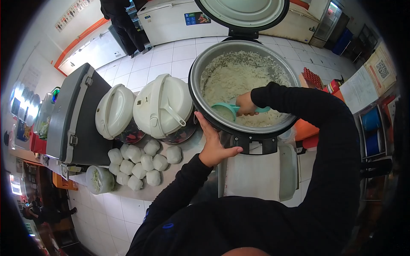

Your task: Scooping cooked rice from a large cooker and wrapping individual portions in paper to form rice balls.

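Observation:
A large round rice cooker (196,92) stands before me with its lid (243,12) raised. Cooked rice (233,73) lies inside and clings to the wall of the pot. My right hand (246,104) is inside the pot, closed around the handle of a turquoise plastic scoop (224,110), whose bowl is at the near left of the rice. My left hand (214,140) rests against the cooker's near left outer side, thumb and fingers spread. Left of it, several white wrapped rice portions (139,170) sit in a group on the counter.
Two white-lidded rice containers (115,112), (171,105) stand left of the cooker, beside a grey cooler box (80,118). A plastic tub (100,180) is at the counter's near left edge. Chest freezers (173,22) line the back, where a person (123,25) stands.

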Motion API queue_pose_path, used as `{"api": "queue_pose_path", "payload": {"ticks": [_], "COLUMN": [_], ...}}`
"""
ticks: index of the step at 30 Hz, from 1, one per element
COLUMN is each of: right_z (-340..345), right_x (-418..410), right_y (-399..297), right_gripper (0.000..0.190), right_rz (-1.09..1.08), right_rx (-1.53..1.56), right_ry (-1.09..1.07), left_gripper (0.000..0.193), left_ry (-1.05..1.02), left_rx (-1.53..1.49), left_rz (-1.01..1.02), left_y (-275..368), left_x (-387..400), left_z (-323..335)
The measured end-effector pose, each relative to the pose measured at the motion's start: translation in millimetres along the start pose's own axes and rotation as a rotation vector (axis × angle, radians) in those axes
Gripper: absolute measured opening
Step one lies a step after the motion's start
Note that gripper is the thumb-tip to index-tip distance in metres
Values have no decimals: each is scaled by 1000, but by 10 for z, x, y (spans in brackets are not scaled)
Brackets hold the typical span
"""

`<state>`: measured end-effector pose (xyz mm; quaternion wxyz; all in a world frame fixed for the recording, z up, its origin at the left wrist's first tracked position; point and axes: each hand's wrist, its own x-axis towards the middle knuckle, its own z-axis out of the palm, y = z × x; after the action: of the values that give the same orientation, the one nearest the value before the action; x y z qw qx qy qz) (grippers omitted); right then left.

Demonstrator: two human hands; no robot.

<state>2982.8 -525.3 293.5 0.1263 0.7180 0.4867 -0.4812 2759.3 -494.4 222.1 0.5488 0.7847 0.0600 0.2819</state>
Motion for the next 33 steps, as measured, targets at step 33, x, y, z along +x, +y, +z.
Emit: {"api": "queue_pose_path", "payload": {"ticks": [33], "right_z": [2721], "right_x": [-1358], "right_y": [337], "right_gripper": [26], "right_rz": [58], "right_rx": [1420], "right_ry": [163], "left_gripper": [102], "left_ry": [-756], "left_rx": [624], "left_rz": [-13], "left_y": [-740], "left_x": [-1416], "left_z": [569]}}
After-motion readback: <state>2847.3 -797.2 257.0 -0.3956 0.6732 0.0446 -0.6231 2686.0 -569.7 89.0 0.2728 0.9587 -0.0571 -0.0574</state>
